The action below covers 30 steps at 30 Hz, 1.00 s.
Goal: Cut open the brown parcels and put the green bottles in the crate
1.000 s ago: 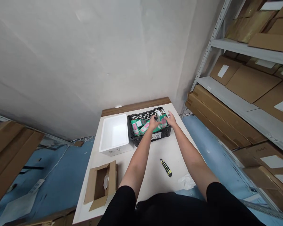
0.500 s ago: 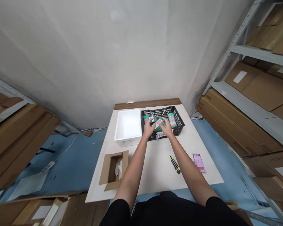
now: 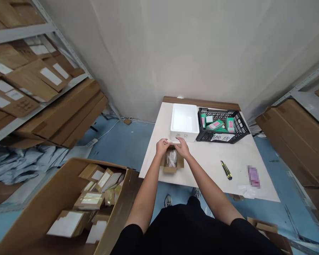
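Note:
A small open cardboard box (image 3: 170, 170) sits at the near left part of the table, its flaps folded outward. White, crumpled wrapping (image 3: 171, 158) lies inside it. My left hand (image 3: 163, 146) pinches the box's far left edge, and my right hand (image 3: 183, 147) holds its far right edge. The two hands nearly meet over the far flap, which they partly cover. Just behind them stands a white foam box (image 3: 184, 136) with nothing visible in it. To its right, a black plastic crate (image 3: 239, 134) holds several green and pink boxes (image 3: 216, 125).
A yellow and black utility knife (image 3: 226, 170) and a blurred-out phone (image 3: 253, 176) lie on the table (image 3: 202, 163). Below left stands a large carton (image 3: 29, 226) of small parcels. Shelves with cartons (image 3: 34, 81) flank both sides.
Both my hands have left the green and pink boxes in the crate and come to the small cardboard box, which now sits nearer the foam box. The view has swung left.

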Tool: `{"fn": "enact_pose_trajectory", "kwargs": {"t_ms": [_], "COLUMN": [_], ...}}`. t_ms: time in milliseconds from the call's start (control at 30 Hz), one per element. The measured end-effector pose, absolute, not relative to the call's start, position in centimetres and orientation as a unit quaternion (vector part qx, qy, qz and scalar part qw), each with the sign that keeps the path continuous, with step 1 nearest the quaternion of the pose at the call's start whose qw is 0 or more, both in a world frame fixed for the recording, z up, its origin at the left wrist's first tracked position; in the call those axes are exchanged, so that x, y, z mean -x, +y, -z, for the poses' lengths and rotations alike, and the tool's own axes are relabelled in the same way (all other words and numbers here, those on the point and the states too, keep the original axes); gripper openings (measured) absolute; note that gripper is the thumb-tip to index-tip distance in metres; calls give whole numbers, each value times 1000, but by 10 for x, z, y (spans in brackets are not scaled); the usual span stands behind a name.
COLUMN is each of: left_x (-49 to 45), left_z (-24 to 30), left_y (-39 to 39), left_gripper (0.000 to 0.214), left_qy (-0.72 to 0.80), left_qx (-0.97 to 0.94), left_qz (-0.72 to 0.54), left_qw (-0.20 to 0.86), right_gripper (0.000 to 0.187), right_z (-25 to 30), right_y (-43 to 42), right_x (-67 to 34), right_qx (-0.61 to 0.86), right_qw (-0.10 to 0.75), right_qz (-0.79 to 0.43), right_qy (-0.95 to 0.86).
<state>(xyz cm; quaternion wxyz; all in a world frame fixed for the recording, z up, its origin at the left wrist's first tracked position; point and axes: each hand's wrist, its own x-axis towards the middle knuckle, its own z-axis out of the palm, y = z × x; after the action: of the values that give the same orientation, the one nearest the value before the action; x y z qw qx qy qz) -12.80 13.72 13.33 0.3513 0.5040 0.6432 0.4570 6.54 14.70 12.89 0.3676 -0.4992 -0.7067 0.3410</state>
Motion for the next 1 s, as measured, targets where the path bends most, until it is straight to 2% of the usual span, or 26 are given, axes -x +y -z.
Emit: {"fn": "enact_pose_trajectory", "kwargs": {"t_ms": [200,367,467,600,733,867,1000], "left_x": [153,145,142,144,143,129,99], "left_z": [-84,-52,-41,-29,-20,-17,-19], "left_y": [75,46,35,19,2,-11,-22], "left_gripper": [4,6,21,41,29,21,25], "left_qy": [627,622,618,590,590,632,653], "left_qx": [-547,-566,-617,-664,-661,-640,-652], "left_qz": [-371,-351,-301,-247,-241,-248,-157], "left_qw": [414,413,383,387,397,361,352], "right_gripper": [66,69,67,45,25,22,25], "right_z": [-64,-25,-13,-7,-11,-22,-33], "right_y": [95,55,37,26,22,9,-12], "right_x": [-39,-55,-66,-71,-67,-72,-96], "right_qx": [563,623,625,624,636,642,661], "right_qw": [249,146,106,99,130,142,94], "right_qz": [-384,-371,-369,-379,-385,-362,-333], "right_qy": [-688,-673,-680,-676,-656,-660,-666]}}
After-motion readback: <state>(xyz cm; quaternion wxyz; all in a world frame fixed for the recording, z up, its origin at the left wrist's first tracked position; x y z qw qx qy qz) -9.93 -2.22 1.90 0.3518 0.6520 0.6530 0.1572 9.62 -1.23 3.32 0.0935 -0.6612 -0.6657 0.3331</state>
